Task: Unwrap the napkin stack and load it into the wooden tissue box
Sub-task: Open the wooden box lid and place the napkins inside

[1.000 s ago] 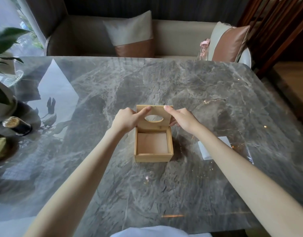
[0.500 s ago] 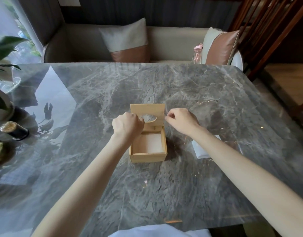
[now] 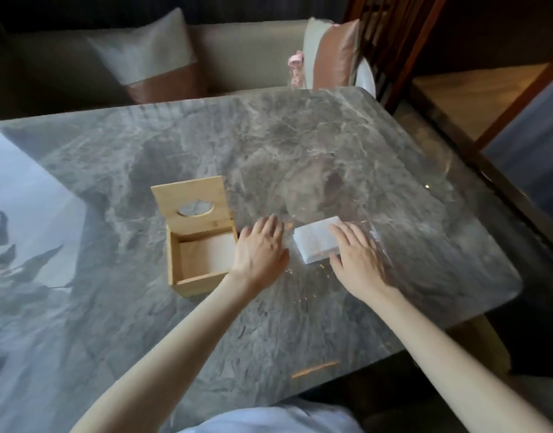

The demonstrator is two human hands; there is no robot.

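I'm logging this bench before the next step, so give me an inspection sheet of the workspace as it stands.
Surface: glossy grey marble table, strong window reflection at left.
Job's things: light wooden tissue box, hinged lid with oval slot standing open, nothing clearly loaded inside; white napkin stack lying flat to its right on clear plastic wrap.
Clutter: nothing seen beyond the wrap.
Grip: left hand open, flat between box and stack; right hand open, fingers resting on the stack's near right corner.
Cables: nothing seen.
Surroundings: beige sofa with two grey and brown cushions, dark wooden chair at far right.
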